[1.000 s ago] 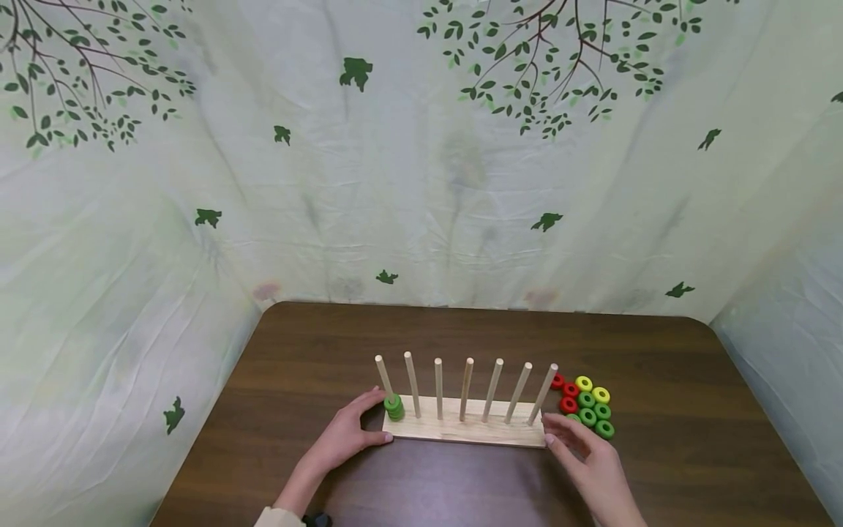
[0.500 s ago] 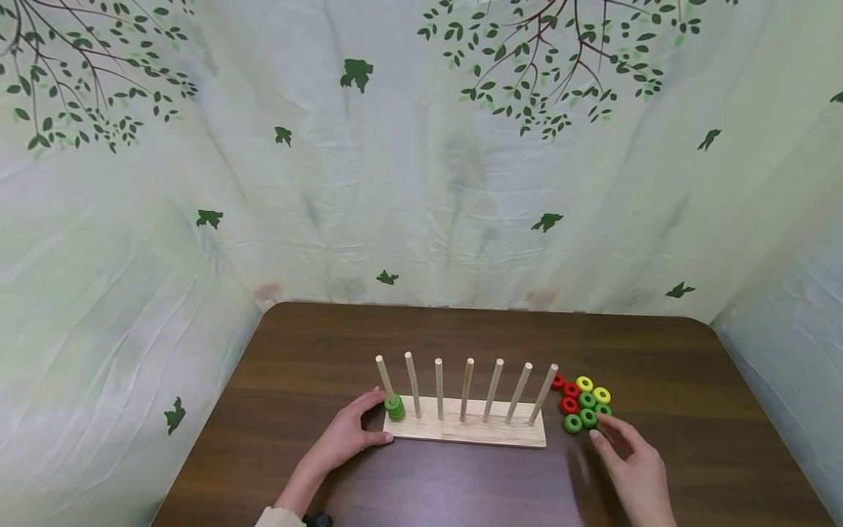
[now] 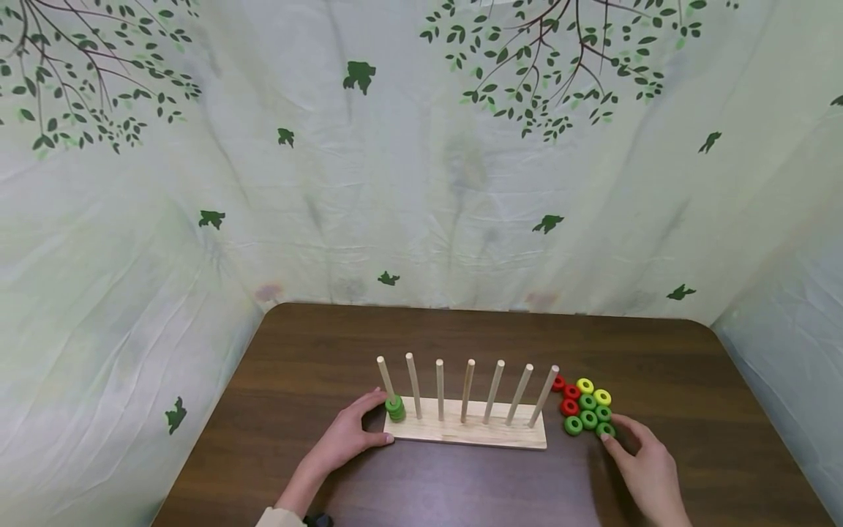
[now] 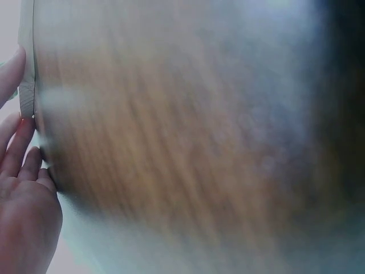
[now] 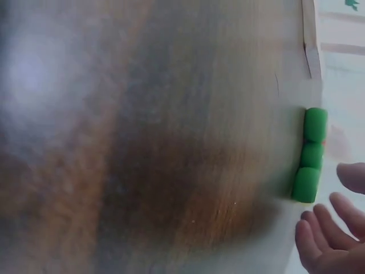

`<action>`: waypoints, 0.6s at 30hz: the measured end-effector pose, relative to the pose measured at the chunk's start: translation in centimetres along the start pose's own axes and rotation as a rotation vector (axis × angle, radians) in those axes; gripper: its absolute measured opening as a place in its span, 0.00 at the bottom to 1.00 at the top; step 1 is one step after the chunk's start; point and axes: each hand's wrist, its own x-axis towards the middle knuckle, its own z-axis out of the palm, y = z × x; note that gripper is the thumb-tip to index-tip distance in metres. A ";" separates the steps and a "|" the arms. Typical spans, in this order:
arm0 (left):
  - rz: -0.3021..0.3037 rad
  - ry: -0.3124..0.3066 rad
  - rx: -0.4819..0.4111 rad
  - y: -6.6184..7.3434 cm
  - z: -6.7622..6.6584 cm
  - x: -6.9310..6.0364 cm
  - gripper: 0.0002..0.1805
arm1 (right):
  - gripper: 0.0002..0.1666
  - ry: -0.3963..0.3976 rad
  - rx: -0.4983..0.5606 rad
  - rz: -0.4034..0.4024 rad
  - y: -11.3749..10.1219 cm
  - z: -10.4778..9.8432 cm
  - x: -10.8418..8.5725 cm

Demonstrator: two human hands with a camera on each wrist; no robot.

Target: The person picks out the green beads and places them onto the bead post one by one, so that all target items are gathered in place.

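Observation:
A pale wooden peg board [image 3: 470, 432] with a row of upright pegs lies on the table. Green rings [image 3: 395, 410] are stacked on its leftmost peg. My left hand [image 3: 350, 430] grips the board's left end, thumb at the front corner and fingers at the back. In the left wrist view, its fingers [image 4: 23, 142] meet the board's edge [image 4: 27, 97]. Beside the loose rings, my right hand [image 3: 648, 467] has thumb and forefinger spread around the front-right green ring [image 3: 605, 430]. The right wrist view shows its fingers [image 5: 322, 231] apart, near green rings [image 5: 308, 184].
Right of the board lie red rings [image 3: 570, 407], yellow rings [image 3: 602, 397] and several green rings [image 3: 573, 425], close together. The brown table [image 3: 316, 337] meets a leaf-patterned cloth [image 3: 421, 183] at its back edge. Bare tabletop shows in front of the board.
My right hand has left the board's right end and moved right to the front-right green ring. My left hand and the board stay in place.

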 end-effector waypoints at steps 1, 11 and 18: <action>0.001 0.001 0.000 0.0 0.0 0.0 0.38 | 0.32 -0.010 -0.004 0.001 0.1 0.0 0.2; 0.028 0.011 0.003 -0.1 0.1 0.0 0.38 | 0.28 -0.012 -0.001 -0.058 0.6 0.0 0.7; 0.024 0.008 -0.001 0.0 0.1 0.0 0.38 | 0.26 0.012 -0.012 -0.051 0.8 0.2 0.7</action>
